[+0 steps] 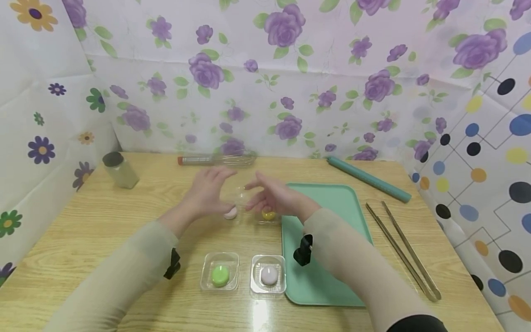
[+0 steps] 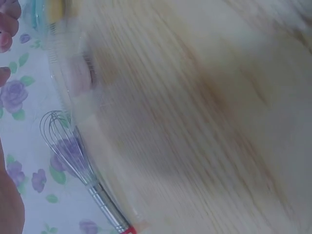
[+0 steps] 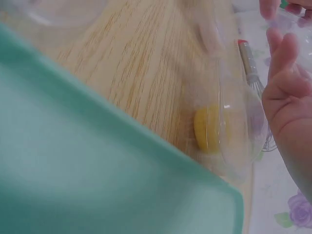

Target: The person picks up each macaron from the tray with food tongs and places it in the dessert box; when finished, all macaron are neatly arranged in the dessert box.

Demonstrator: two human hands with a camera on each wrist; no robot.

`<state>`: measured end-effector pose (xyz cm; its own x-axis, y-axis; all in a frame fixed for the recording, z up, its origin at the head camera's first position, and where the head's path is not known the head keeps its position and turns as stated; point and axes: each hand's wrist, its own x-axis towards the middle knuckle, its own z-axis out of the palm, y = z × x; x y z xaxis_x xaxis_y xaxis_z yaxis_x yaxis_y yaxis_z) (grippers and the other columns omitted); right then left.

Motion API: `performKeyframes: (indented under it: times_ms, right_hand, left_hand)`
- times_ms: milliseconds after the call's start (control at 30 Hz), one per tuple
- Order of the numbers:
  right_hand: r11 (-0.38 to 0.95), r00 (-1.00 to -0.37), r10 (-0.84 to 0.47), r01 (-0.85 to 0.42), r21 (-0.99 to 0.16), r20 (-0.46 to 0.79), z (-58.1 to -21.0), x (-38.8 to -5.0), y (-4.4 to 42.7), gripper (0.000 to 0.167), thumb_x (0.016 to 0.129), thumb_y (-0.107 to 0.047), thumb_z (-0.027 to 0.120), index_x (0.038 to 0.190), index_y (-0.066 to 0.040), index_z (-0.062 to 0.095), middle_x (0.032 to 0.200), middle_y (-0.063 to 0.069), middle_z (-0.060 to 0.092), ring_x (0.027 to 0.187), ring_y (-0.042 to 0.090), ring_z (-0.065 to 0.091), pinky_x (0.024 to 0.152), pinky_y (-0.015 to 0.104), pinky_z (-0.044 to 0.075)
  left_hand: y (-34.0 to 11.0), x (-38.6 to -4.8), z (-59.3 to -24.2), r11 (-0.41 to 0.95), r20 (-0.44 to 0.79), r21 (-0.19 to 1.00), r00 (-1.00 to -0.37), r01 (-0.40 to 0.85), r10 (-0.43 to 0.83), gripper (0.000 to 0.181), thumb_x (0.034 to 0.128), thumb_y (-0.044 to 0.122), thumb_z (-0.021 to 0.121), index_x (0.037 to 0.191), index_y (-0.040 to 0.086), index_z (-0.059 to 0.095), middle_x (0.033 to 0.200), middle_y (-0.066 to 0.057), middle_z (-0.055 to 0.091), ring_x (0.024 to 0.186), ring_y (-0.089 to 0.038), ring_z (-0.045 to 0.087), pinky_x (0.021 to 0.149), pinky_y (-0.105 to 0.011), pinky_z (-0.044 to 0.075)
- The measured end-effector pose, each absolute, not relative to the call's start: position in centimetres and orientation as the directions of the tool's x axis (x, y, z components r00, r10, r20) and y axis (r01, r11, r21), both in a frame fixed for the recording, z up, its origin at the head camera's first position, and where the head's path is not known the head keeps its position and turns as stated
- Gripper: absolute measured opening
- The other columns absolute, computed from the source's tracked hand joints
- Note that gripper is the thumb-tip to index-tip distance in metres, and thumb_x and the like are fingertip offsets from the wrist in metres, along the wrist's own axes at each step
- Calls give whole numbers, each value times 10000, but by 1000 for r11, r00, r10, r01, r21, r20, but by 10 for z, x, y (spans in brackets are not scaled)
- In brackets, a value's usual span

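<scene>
My left hand and right hand hover over the far middle of the table, facing each other. Thumb and fingers are spread on the left hand; the right hand's fingers bend loosely. Between them glints a piece of clear plastic; whether either hand touches it, I cannot tell. Under the left hand sits a round pink piece, also seen in the left wrist view. Below the right hand a round yellow piece lies in a clear plastic box, partly covered by the hand.
Nearer me, two clear boxes hold a green piece and a lavender piece. A green tray lies under my right forearm. Tongs, a teal roll, a whisk and a dark-lidded jar stand around.
</scene>
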<state>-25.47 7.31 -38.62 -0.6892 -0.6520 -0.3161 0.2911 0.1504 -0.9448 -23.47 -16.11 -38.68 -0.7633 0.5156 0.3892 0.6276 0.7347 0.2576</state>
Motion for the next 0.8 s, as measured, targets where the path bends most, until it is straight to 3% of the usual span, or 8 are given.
performKeyframes:
  times_ms: [167,300,433,567,700,800]
  right_hand:
    - [137,-682,-641,350,-927,-353,-387,-254,70,725,925,-623,282,1348,-49,414,883,163,645,743,227,586,580,235,427]
    - [178,-693,-619,333,-926,-369,-387,-255,68,732,906,-597,332,1362,-30,407,853,130,640,716,195,561,577,228,403]
    - [237,-729,-591,250,-939,-344,-384,-256,69,685,891,-557,385,1344,-46,441,947,159,650,775,199,539,660,261,404]
    - [300,-766,-584,105,-948,-270,-379,-255,72,609,905,-508,415,1326,-71,467,1068,186,633,810,202,517,702,280,403]
    - [374,-785,-592,-66,-925,-183,-373,-255,73,503,919,-477,472,1296,-145,509,1105,127,630,901,260,546,766,349,446]
    - [401,-778,-617,-182,-898,-118,-372,-255,72,503,891,-422,581,1311,-155,510,1170,84,607,1039,273,552,864,408,462]
  left_hand:
    - [-162,-233,-388,714,464,111,-671,692,578,847,612,349,819,1317,86,430,1306,-103,433,1161,-318,409,1000,-525,299]
    - [-163,-231,-386,707,450,104,-667,699,594,883,629,417,802,1344,81,408,1324,-106,422,1172,-314,403,1013,-518,290]
    - [-163,-229,-381,718,382,240,-743,654,549,895,667,451,779,1377,66,393,1368,-126,424,1233,-327,377,1051,-523,247]
    - [-165,-231,-376,715,300,391,-815,580,496,783,773,414,708,1391,58,384,1397,-140,405,1285,-333,330,1079,-527,196]
    - [-169,-233,-373,630,213,579,-842,518,496,574,909,324,572,1369,21,411,1363,-166,443,1197,-358,415,1001,-533,330]
    - [-172,-232,-371,561,123,708,-857,430,501,527,947,327,519,1351,-1,432,1329,-180,479,1110,-344,480,902,-512,431]
